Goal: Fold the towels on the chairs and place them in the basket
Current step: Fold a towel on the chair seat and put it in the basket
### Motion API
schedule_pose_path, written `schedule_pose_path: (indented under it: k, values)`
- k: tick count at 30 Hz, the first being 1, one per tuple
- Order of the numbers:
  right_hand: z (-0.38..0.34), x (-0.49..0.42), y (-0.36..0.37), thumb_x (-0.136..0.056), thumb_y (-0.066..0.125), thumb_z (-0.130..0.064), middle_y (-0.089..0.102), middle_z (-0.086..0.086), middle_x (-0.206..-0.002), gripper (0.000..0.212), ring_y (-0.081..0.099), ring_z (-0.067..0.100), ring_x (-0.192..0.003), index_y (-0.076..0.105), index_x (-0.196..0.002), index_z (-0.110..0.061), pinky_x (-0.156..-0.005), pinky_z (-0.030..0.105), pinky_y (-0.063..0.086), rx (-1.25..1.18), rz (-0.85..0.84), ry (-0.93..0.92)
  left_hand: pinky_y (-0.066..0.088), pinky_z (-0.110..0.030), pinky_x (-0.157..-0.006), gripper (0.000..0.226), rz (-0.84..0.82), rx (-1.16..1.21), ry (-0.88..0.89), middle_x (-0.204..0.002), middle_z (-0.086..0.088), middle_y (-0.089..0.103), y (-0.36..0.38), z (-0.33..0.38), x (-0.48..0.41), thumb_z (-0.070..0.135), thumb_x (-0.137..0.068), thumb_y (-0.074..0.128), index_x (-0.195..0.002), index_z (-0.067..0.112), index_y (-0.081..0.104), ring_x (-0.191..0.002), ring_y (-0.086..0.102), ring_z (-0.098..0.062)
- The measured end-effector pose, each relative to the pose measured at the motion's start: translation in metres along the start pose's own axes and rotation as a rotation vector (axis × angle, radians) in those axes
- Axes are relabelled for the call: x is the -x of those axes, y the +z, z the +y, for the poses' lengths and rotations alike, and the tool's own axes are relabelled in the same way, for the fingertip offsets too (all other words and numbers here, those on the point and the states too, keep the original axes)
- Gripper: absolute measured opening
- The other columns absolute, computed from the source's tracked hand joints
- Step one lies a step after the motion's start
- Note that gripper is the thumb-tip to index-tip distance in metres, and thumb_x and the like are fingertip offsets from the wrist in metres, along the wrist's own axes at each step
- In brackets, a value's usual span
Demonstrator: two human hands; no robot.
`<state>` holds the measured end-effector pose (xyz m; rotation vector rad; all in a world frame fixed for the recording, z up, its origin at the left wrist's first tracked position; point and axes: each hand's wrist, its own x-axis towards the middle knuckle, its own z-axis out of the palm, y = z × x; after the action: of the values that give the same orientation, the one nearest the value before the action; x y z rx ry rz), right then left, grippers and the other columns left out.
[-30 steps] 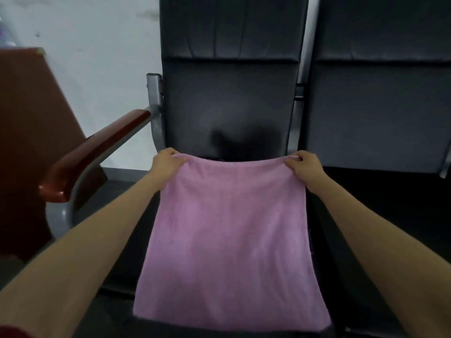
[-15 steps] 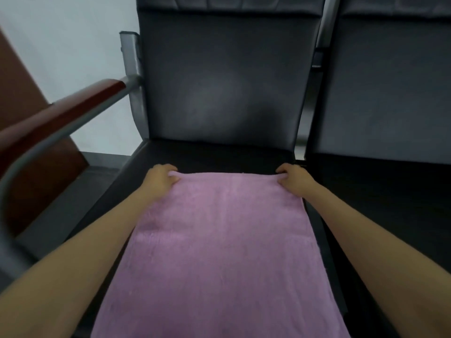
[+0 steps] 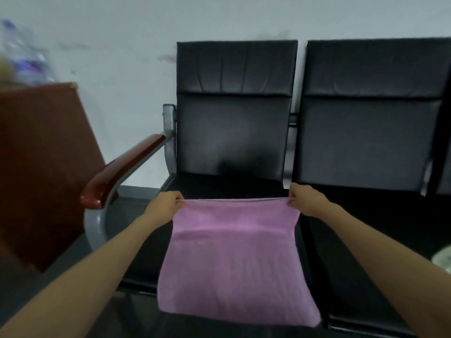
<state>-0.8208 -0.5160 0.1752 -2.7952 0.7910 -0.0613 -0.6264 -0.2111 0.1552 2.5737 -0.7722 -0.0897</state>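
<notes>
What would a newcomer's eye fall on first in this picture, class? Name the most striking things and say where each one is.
The pink towel in the middle stands out first. The left hand and right hand pinch its far corners and hold it stretched over the seat of a black chair. A second black chair stands beside it on the right, and a reddish wooden armrest juts out on the left.

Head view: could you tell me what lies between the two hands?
The pink towel, top edge stretched from left hand to right hand, seen in the head view.
</notes>
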Motion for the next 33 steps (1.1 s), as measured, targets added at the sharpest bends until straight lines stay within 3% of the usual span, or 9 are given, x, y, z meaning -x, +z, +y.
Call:
schedule_pose_path:
  k: [4,7,12,15,19,23,27,30,33]
  values:
    - [-0.014,0.051,-0.067,-0.089,0.054,-0.014,0.058,0.008,-0.093,0.006,0.057,0.028,-0.085,0.048,-0.089,-0.013,-0.065,0.032,0.040,-0.026,0.206,-0.007,0.044,-0.033,-0.069,0.012,0.206,-0.008,0.056,-0.094,-0.006,0.066,-0.059,0.029,0.039,0.027,-0.091,0.059,-0.084,0.017,0.061,-0.086,0.059,-0.023]
    - [-0.030,0.090,-0.111,-0.089,0.048,-0.008,0.059,0.011,-0.094,0.003,0.054,0.029,-0.081,0.048,-0.088,-0.012,-0.063,0.032,0.036,-0.099,0.436,-0.066,0.047,-0.035,-0.072,0.016,0.396,0.013,0.075,-0.100,-0.006,0.067,-0.102,0.054,0.069,0.026,-0.093,0.052,-0.087,0.016,0.062,-0.090,0.061,-0.026]
    - [-0.052,0.147,-0.176,-0.089,0.040,-0.006,0.052,0.004,-0.095,0.014,0.054,0.032,-0.082,0.049,-0.100,-0.011,-0.068,0.037,0.042,-0.222,0.729,-0.130,0.041,-0.031,-0.072,0.017,0.747,0.319,0.218,-0.100,-0.002,0.059,-0.160,0.092,0.121,0.021,-0.099,0.040,-0.107,0.013,0.054,-0.086,0.054,-0.019]
    - [-0.048,0.167,-0.192,-0.089,0.036,-0.001,0.057,0.011,-0.091,0.019,0.055,0.035,-0.080,0.041,-0.101,-0.015,-0.069,0.042,0.047,-0.281,0.689,-0.237,0.036,-0.030,-0.058,0.005,0.737,0.299,0.322,-0.082,0.000,0.057,-0.173,0.098,0.146,0.017,-0.099,0.038,-0.100,0.022,0.038,-0.071,0.054,-0.021]
    - [-0.036,0.189,-0.188,-0.079,0.032,0.012,0.052,0.001,-0.077,0.041,0.048,0.022,-0.067,0.039,-0.079,-0.028,-0.062,0.035,0.043,-0.364,0.655,-0.484,0.034,-0.018,-0.063,0.035,0.682,0.056,0.440,-0.093,0.011,0.055,-0.175,0.080,0.163,0.004,-0.091,0.040,-0.074,0.033,0.048,-0.082,0.054,-0.015]
    - [-0.022,0.192,-0.178,-0.071,0.038,0.021,0.053,-0.003,-0.090,0.047,0.052,0.017,-0.076,0.061,-0.069,-0.020,-0.070,0.024,0.043,-0.243,0.709,-0.593,0.038,-0.024,-0.074,0.030,0.680,-0.018,0.484,-0.109,0.006,0.060,-0.173,0.066,0.159,0.001,-0.091,0.047,-0.095,0.021,0.068,-0.098,0.054,-0.014]
    - [-0.016,0.168,-0.159,-0.090,0.042,0.002,0.055,-0.006,-0.118,0.037,0.053,0.019,-0.109,0.070,-0.103,-0.018,-0.083,0.033,0.046,-0.043,0.623,-0.371,0.037,-0.030,-0.087,0.042,0.611,-0.279,0.368,-0.126,0.000,0.058,-0.163,0.075,0.136,-0.004,-0.089,0.044,-0.119,0.019,0.063,-0.112,0.046,-0.023]
    - [-0.023,0.145,-0.142,-0.094,0.038,-0.002,0.038,-0.004,-0.143,0.044,0.037,0.020,-0.128,0.051,-0.133,-0.017,-0.092,0.038,0.042,0.074,0.477,-0.232,0.030,-0.036,-0.101,0.052,0.485,-0.402,0.212,-0.146,0.000,0.038,-0.147,0.091,0.119,0.000,-0.092,0.036,-0.141,0.019,0.041,-0.129,0.031,-0.027]
    - [-0.029,0.123,-0.137,-0.094,0.037,-0.005,0.017,-0.008,-0.155,0.055,0.025,0.022,-0.136,0.029,-0.146,-0.021,-0.102,0.048,0.035,0.055,0.439,-0.136,0.024,-0.043,-0.110,0.049,0.419,-0.373,0.113,-0.155,0.002,0.017,-0.138,0.101,0.104,0.011,-0.097,0.034,-0.145,0.017,0.027,-0.138,0.017,-0.029]
